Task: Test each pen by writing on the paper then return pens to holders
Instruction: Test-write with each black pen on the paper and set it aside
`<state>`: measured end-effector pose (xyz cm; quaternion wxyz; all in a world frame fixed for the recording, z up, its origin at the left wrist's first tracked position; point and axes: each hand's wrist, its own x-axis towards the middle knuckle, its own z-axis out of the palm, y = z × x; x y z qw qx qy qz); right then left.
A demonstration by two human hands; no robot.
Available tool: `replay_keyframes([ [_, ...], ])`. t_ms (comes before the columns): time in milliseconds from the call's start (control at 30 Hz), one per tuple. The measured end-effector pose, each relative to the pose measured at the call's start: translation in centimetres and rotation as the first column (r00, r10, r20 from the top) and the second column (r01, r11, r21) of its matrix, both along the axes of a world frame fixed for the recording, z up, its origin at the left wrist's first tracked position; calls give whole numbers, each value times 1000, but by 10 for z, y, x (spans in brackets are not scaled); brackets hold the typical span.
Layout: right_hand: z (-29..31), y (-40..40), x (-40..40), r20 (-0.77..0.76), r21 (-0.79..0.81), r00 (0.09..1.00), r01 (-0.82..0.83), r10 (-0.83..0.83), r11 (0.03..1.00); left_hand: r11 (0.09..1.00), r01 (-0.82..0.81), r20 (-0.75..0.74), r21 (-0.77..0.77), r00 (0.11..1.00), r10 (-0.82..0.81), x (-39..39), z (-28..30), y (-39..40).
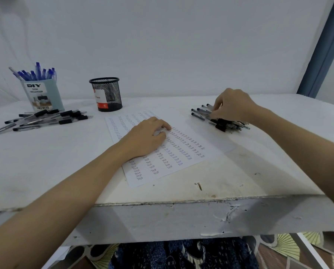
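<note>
A white sheet of paper (181, 152) covered in rows of the word "Test" lies in the middle of the table. My left hand (148, 136) rests on it, fingers loosely bent. At the right lies a pile of black pens (203, 113); my right hand (232, 105) reaches into it and its fingertips pinch one pen. A second pile of black pens (45, 119) lies at the left. Behind it a pale blue "DIY" holder (44, 96) stands full of blue pens. A black mesh holder (107, 94) stands near the middle back.
The table (239, 181) is white and worn, with its front edge close to me. A small screw (199, 185) lies near that edge. A white wall rises right behind the holders, and a blue curtain (321, 47) hangs at the far right.
</note>
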<state>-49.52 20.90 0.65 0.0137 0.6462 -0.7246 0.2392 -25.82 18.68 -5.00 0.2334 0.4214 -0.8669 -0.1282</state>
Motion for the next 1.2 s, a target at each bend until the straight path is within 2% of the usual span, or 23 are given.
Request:
replay_keyframes([
  [400,-12,-9,2,-90,-55,996,9,-13,998,1000,11,-6,-22,1000,-11,0,-2,-3],
  [600,5,-14,24,-64,-163,996,-69,59,984,1000,-13,-141,-19,990,10,7,7,-1],
  [733,24,-31,74,-55,-146,976,-217,211,965,997,-74,-88,4,993,74,38,16,-4],
  [967,22,-66,205,-108,26,845,-524,523,851,945,-321,1,-57,947,322,159,23,-5],
  [1200,-7,-88,311,-231,139,731,-629,643,765,848,-523,-50,-83,852,521,258,11,5],
])
